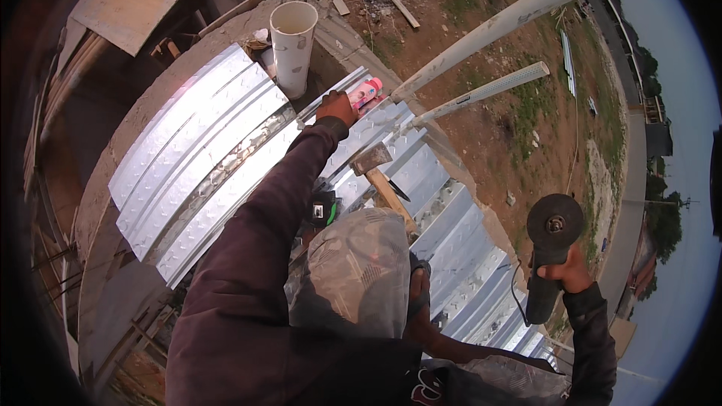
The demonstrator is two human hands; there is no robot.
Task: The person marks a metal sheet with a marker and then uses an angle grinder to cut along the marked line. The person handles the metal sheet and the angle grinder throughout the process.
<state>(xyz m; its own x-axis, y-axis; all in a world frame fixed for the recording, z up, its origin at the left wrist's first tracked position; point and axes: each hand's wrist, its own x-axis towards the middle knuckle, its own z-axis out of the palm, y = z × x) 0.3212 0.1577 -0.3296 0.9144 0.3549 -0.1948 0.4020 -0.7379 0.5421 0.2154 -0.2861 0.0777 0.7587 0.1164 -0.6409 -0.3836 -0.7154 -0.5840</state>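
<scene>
My left hand (337, 110) reaches far out over the ribbed metal sheets, closed around a pink bottle (366, 93) with a printed label. Out to the right, my right hand (574, 271) grips the body of a black angle grinder (543, 295). The grinder's round disc (555, 225) points up toward the far side. Between my arms lies a hammer (371, 159) with a worn head and a wooden handle, partly hidden by my knee. A black and green tape measure (323, 209) sits by my left forearm.
Ribbed silver sheets (192, 143) cover the surface around me, ending at a concrete edge (481, 214) with dirt ground below. An upright pipe (292, 49) stands beyond my left hand. Two long pipes (504, 26) slant out to the right. Boards (124, 19) lie at far left.
</scene>
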